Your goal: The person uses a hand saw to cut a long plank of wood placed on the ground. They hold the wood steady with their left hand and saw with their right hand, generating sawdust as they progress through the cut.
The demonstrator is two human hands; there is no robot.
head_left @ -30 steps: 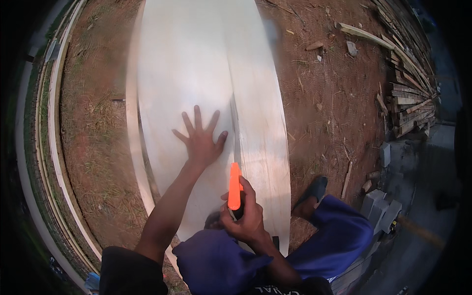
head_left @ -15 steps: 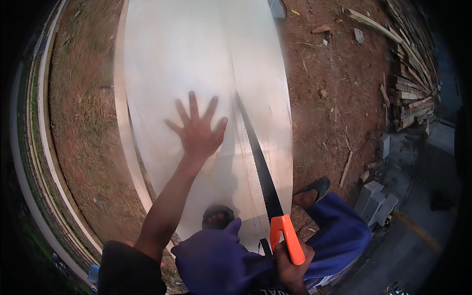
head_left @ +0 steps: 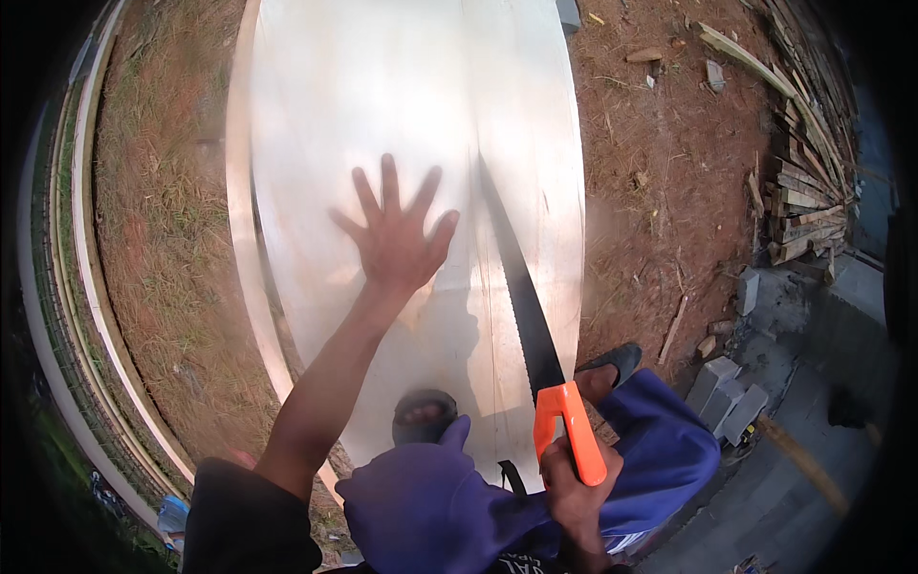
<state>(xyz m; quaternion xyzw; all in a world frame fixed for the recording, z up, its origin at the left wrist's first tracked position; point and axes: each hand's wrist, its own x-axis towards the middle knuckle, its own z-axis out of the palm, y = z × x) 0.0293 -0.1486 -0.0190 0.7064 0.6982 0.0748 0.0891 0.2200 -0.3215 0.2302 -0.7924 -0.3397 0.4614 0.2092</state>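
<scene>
A long pale plywood sheet [head_left: 325, 96] stretches away in front of me. My left hand [head_left: 398, 239] lies flat on it, fingers spread, holding nothing. My right hand [head_left: 581, 486] is wrapped round the orange handle of a hand saw [head_left: 521, 297]. The saw's dark blade points away and slightly left, its toothed edge on the left side, its tip at a thin dark line running along the sheet. Whether the teeth sit inside that line I cannot tell. My left foot in a dark sandal [head_left: 423, 417] rests on the sheet, left of the saw handle.
A timber strip [head_left: 251, 277] runs along the sheet's left edge. Stacked wooden planks [head_left: 808, 206] lie at the far right beyond reddish soil [head_left: 631, 210]. Grey blocks [head_left: 719, 392] stand near my right knee. My right foot [head_left: 612, 365] is beside the sheet's right edge.
The saw and my right hand have shifted slightly to the right, and the blade tip sits farther up the picture. The whole view has also shifted a little. My left hand stays flat on the sheet.
</scene>
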